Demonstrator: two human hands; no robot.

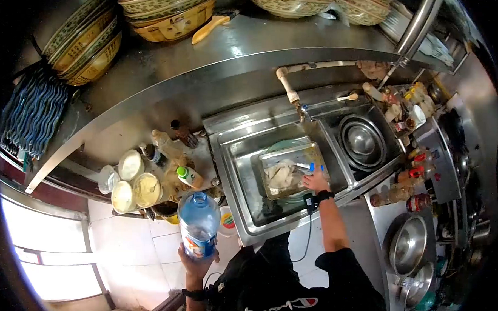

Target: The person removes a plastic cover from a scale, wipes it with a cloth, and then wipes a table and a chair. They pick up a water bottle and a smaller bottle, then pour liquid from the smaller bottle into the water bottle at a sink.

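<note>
While the person stands at the sink (238, 171), the left hand (196, 262) is clamped round the bottom of a big water bottle (199, 224), held upright out over the floor, just off the front edge of the surface (362, 225) and well apart from the basin. The right hand (316, 181) is stretched forward onto the near rim of a metal tray (268, 156) that sits in the basin under the tap (291, 92). Its fingers are at a small blue thing (313, 167), though I cannot tell whether they are closed on it. The two hands are well apart. The bottle looks heavy and nearly full, and one hand gripping it low down seems a poor hold. My worry is that it could tip or slip and drop onto the tiles, or knock the green-capped bottle (189, 176) and the tubs (147, 189) crowded just beside it. The tray also looks to be propped on something rather than lying flat, so leaning on its rim might rock it and spill the pale food (281, 176) inside. By my count there is one big bottle, one tray, one tap and two basins. The farther basin holds a nest of steel bowls (362, 140). There are four pale round tubs, as near as I can make out.
</note>
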